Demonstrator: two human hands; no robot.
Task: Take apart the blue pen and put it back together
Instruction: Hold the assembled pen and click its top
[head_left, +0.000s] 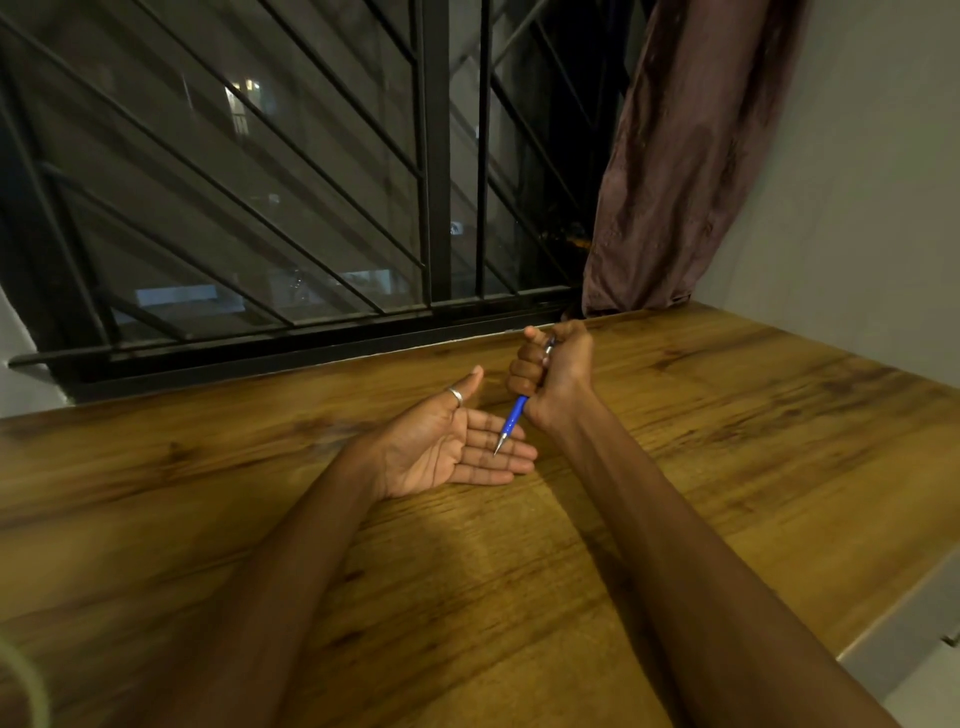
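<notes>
Pen tip aimed down at the waiting open palm

The right hand fingers are curled in a fist around the blue pen, whose long axis slants down from them, metal tip touching or just above the left hand, fingers spread flat, palm up on the wooden table, nearest the tip

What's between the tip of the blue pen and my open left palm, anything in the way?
Nothing. In the head view, the blue plastic pen, gripped in the right hand, points its metal tip straight at the fingers of the open left hand.
</notes>
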